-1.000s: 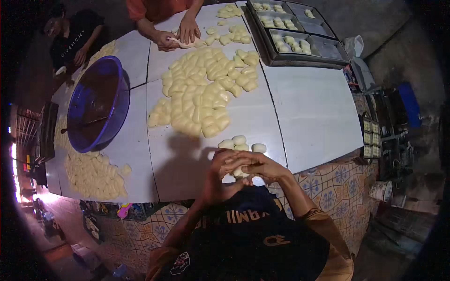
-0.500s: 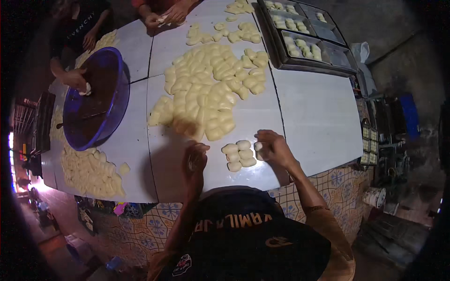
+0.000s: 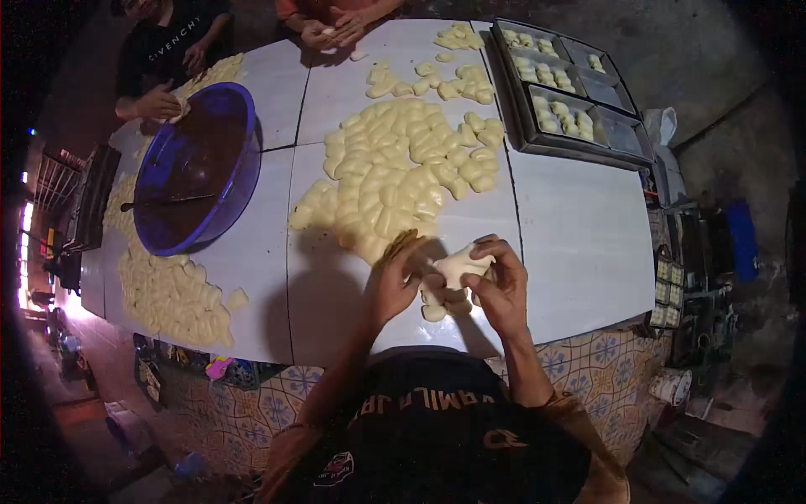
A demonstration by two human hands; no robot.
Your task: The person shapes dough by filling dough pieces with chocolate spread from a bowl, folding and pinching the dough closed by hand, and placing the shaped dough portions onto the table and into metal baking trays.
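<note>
A stretched piece of pale dough [image 3: 464, 264] hangs above the table in my right hand [image 3: 505, 290], pinched between thumb and fingers at its right side. Close by its left edge is my left hand [image 3: 398, 279], fingers stretched out and thumb apart; whether it touches the dough is hard to make out. Below the hands sits a small group of rolled dough pieces [image 3: 434, 313], partly hidden by the dough and my fingers. Beyond my hands spreads a large mass of joined, cut dough pieces [image 3: 390, 181].
A purple basin [image 3: 252, 160] stands at the left, with more dough pieces [image 3: 172, 302] nearer me. Divided metal pans [image 3: 613, 134] holding dough lie at the far right. Two people work across the table, one hand [image 3: 159, 105] beside the basin.
My hands have come together above the rolled pieces, and a stretched dough piece now shows in my right hand. The co-worker's hand has risen from inside the basin to its rim.
</note>
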